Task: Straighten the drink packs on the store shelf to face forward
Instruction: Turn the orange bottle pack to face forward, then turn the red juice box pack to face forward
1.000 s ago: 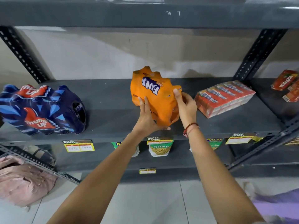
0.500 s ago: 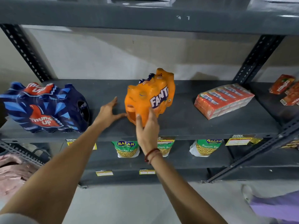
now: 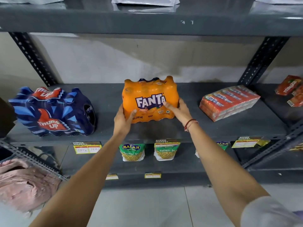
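An orange Fanta pack (image 3: pixel 150 97) stands upright in the middle of the grey metal shelf (image 3: pixel 164 130), its logo facing me. My left hand (image 3: pixel 123 120) grips its lower left corner, thumb on the front. My right hand (image 3: pixel 177 110) holds its right side, fingers across the front near the logo. A dark blue Thums Up pack (image 3: pixel 52 112) lies on the shelf at the left, turned at an angle with an end facing right. A red shrink-wrapped pack of juice cartons (image 3: pixel 228 102) lies flat and skewed at the right.
Red Maaza cartons (image 3: pixel 291 90) sit on the neighbouring shelf at far right. Balaji snack bags (image 3: pixel 132 152) stand on the lower shelf under yellow price tags (image 3: pixel 86 147). Perforated uprights frame the bay. A pink cloth (image 3: pixel 24 184) lies lower left. The shelf above is close overhead.
The Fanta pack was tipped and turned in my hands, then set upright with its logo to the front. My left hand came back from the shelf to grip the pack's left corner.
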`<action>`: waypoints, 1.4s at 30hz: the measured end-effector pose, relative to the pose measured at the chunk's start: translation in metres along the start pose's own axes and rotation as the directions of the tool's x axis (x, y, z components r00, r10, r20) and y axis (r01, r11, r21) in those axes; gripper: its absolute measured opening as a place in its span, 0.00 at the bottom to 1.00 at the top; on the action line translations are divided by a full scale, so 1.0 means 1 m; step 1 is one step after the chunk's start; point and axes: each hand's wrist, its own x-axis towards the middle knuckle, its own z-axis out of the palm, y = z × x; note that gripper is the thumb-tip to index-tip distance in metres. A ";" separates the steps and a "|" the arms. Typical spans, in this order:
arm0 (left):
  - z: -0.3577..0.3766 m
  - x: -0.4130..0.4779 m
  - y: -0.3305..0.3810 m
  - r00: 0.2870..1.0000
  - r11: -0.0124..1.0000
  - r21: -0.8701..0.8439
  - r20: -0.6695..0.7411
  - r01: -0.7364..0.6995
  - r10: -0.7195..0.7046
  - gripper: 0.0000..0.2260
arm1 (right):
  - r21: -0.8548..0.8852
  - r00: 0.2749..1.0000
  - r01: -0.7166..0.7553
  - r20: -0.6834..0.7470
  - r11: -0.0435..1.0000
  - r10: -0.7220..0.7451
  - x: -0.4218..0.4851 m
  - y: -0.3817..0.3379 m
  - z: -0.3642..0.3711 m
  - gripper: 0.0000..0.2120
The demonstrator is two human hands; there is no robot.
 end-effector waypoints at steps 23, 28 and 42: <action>-0.016 -0.042 -0.001 0.998 0.996 0.087 0.063 0.003 -0.009 0.31 | -0.089 0.977 0.152 -0.138 0.984 -0.164 -0.069 0.034 -0.004 0.27; -0.016 -0.044 0.001 0.997 0.996 0.090 0.072 0.013 -0.019 0.30 | -0.089 0.978 0.147 -0.134 0.985 -0.158 -0.072 0.032 -0.005 0.28; 0.127 -0.153 0.018 0.966 0.964 0.077 0.077 -0.253 0.248 0.20 | 0.154 0.918 0.237 -0.359 0.959 -0.170 -0.057 0.028 -0.085 0.20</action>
